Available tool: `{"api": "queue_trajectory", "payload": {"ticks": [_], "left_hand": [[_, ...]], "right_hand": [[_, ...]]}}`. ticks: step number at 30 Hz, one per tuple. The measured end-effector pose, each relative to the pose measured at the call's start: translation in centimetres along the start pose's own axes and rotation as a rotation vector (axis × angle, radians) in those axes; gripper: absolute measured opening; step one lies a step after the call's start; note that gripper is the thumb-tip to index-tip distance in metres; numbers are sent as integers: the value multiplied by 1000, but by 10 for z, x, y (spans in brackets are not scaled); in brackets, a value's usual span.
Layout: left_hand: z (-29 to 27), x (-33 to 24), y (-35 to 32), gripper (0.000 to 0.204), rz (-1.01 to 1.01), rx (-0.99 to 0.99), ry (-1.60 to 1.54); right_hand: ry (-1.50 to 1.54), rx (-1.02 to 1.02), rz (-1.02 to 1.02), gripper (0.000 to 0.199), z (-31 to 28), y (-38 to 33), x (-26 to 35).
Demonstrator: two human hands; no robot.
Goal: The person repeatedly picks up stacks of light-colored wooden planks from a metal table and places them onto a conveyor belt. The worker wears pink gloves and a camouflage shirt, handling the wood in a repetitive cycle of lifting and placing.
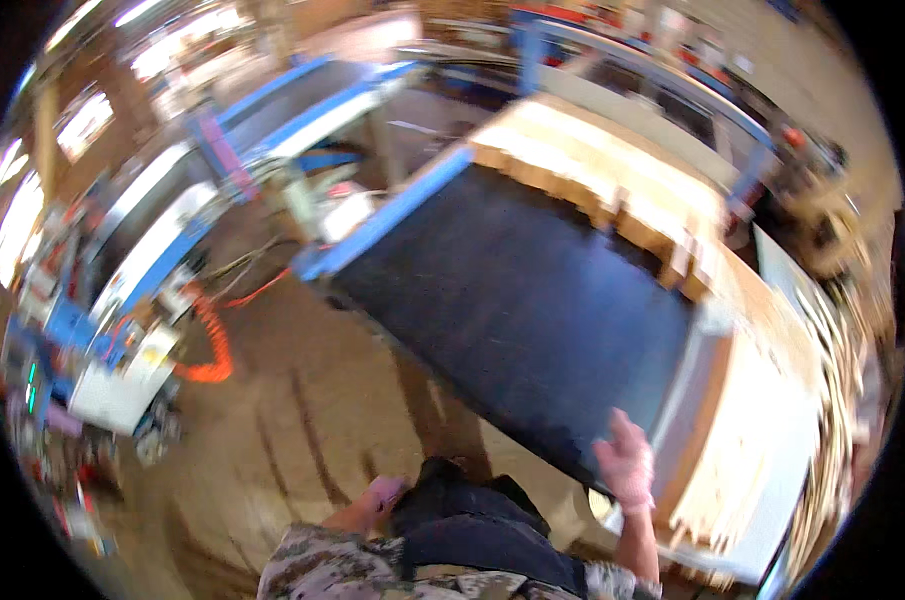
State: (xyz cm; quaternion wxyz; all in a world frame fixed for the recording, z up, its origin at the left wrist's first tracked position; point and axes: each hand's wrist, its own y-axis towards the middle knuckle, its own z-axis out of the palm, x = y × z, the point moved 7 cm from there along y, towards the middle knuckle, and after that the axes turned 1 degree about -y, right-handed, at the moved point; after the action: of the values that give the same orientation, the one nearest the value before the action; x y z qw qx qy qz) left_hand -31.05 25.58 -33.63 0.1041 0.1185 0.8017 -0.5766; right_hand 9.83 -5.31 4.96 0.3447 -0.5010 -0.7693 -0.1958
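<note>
My right hand is held out over the near right part of a black belt-like tabletop, fingers stretched forward and nothing in them. Whether it touches the surface I cannot tell. Just right of it, pale wooden strips lie side by side on a light-coloured surface. My left hand hangs low beside my dark trousers, smeared by motion; its fingers do not show clearly. Along the far side of the black top runs a row of wooden pieces with uneven near ends.
A blue rail edges the black top's left side. Further left stand blue-and-white machines, with an orange coiled hose hanging by the brown floor. Long thin wood strips are piled at the far right.
</note>
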Motion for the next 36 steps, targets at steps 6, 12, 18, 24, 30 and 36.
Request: {"api": "queue_trajectory", "payload": {"ticks": [6,12,18,24,30,36], "left_hand": [[41,26,-8,31,486,-86,375],[39,-29,4,31,223,-75,131],[46,-108,13,38,-192,-112,-199],[87,-277,-127,47,697,470,59],[128,-414,-269,52,785,945,-182],[209,-539,-286,72,1299,405,170]], "right_hand": [[-9,204,-110,61,12,-34,-26],[166,355,34,63,4,-78,-55],[200,474,44,64,-5,-96,-70],[420,331,5,60,-112,-104,-76],[424,-506,242,73,-291,-67,-197],[89,-579,634,82,-375,-50,-383]]}}
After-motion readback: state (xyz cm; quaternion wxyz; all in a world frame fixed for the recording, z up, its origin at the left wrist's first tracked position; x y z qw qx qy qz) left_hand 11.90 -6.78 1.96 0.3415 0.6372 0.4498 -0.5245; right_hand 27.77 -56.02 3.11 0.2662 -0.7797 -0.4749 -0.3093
